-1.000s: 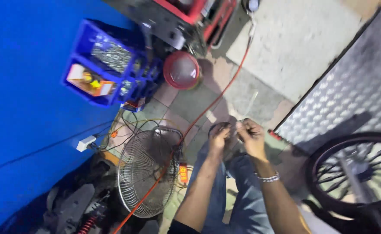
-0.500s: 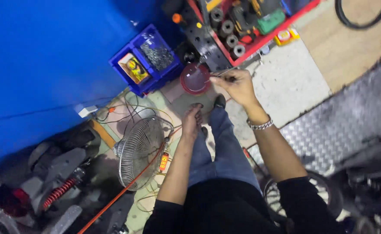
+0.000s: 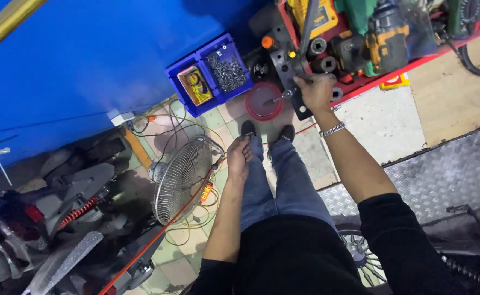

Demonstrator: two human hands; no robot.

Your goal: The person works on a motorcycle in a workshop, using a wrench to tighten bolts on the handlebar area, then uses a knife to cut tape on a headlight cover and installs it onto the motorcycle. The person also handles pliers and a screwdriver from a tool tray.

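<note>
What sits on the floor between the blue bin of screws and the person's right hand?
In the head view, a round red bowl lies between the blue bin and the right hand. A small metal tool held in that hand points over the bowl.

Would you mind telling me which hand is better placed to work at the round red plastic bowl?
Right, probably: the right hand already holds a small metal tool over the round red plastic bowl; the left hand rests on the knee.

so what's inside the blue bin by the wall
The blue bin has two compartments. The right one holds a heap of silvery screws; the left one holds a small yellow and red packet. Whatever lies under the screws and the packet is covered.
</note>
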